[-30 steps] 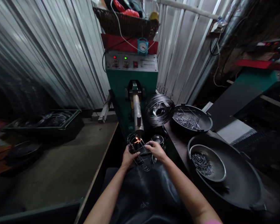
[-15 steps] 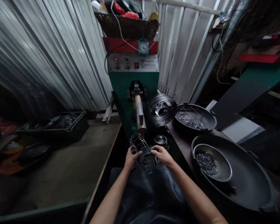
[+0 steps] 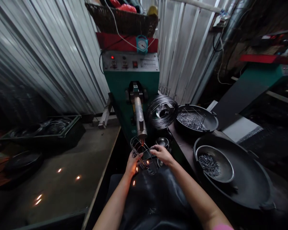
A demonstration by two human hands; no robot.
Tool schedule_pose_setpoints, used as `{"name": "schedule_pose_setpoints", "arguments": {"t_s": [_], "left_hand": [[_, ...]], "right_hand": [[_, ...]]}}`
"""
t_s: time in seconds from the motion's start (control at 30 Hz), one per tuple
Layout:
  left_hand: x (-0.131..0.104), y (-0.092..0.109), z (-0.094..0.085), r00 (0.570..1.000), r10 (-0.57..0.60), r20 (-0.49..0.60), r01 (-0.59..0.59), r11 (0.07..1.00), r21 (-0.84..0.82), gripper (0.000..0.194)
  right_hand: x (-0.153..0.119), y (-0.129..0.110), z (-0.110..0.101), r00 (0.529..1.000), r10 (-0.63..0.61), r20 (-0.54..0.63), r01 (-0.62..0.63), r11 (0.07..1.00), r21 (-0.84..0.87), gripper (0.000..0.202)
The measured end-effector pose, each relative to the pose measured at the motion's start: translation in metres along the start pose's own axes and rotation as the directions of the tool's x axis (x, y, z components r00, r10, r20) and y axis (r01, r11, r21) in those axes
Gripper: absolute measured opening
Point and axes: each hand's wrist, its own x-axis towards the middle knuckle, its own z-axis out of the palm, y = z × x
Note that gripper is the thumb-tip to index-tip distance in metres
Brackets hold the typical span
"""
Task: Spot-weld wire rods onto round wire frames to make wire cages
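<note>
A green spot welder [image 3: 131, 83] stands before me, its thick metal electrode arm [image 3: 140, 118] pointing down toward me. Under the tip is a round wire cage [image 3: 147, 161], with an orange glow where tip and wire meet. My left hand [image 3: 132, 163] is closed on the cage's left side, thumb across the wires. At the right side, my right hand [image 3: 162, 154] pinches with thumb and forefinger at the cage's wires; the exact grip point is too small to make out. Sparks [image 3: 133, 183] fly past my left wrist.
A wire coil [image 3: 162, 111] sits right of the welder. Farther right, a black pan [image 3: 211, 121] holds wire pieces, and a larger pan [image 3: 252, 179] holds a metal bowl [image 3: 227, 166] of short pieces. A crate [image 3: 72, 127] stands on the left floor. A dark apron [image 3: 156, 198] covers my lap.
Sparks have appeared, flying left over the floor and past my left hand, with a glow at the electrode tip. The view has shifted slightly; both hands stay at the cage.
</note>
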Motion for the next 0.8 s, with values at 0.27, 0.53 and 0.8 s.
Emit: {"name": "schedule_pose_setpoints", "arguments": {"t_s": [0.27,0.53,0.8], "left_hand": [[-0.002,-0.001,-0.002,0.997,0.045,0.054,-0.044,0.999,-0.018,0.068],[0.003,-0.004,-0.002,1.0,-0.03,-0.001,0.03,0.998,-0.053,0.061],[0.0,-0.003,-0.012,1.0,-0.022,-0.017,0.022,1.0,-0.02,0.058]], "right_hand": [[-0.011,0.006,-0.004,0.999,0.044,-0.007,-0.043,0.994,0.101,0.016],[0.016,-0.001,0.005,1.0,-0.019,-0.024,0.019,1.0,0.023,0.02],[-0.018,0.023,-0.012,0.997,0.031,0.064,-0.035,0.998,0.06,0.024]]}}
